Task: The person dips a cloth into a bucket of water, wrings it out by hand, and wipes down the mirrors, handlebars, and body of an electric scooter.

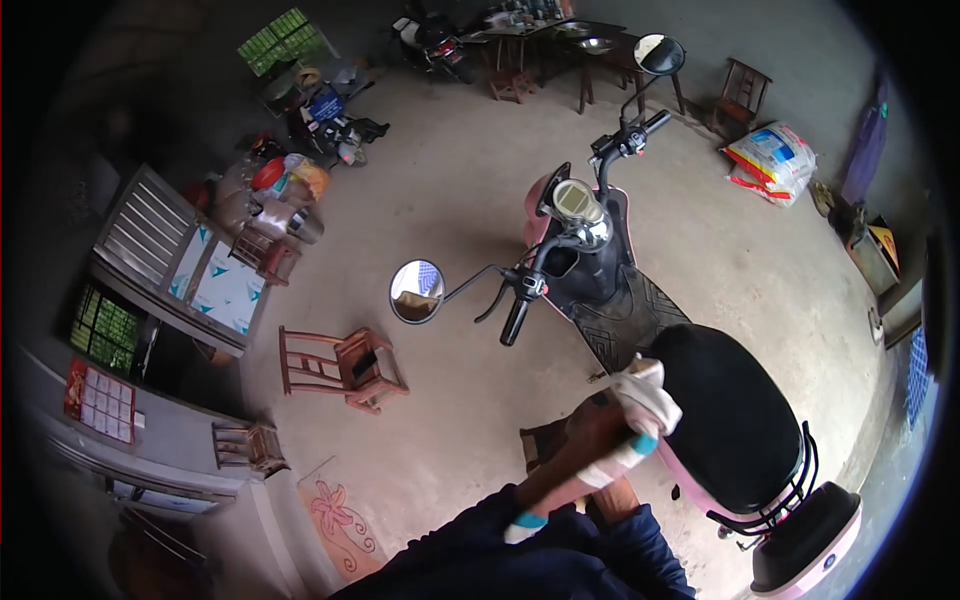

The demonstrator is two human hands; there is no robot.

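Observation:
A white cloth with teal bands (648, 398) is bunched up beside the black seat (725, 410) of a pink electric scooter. My left hand (603, 425), blurred by motion, closes on this cloth; more of its white and teal fabric shows along my forearm. My right hand (612, 500) is lower, just past the dark blue sleeve. Cloth and the left arm cover its fingers, so its grip is hidden. The scooter's handlebar (540, 270), dashboard (578, 203) and black footboard (630, 315) stretch away ahead of me.
A wooden chair (355, 365) with a dark object on its seat stands to the left. Farther off are parked motorbikes (335, 125), piled bags (270, 200), a table (525, 28) and filled sacks (772, 160). The scooter's rear box (808, 545) is at the lower right.

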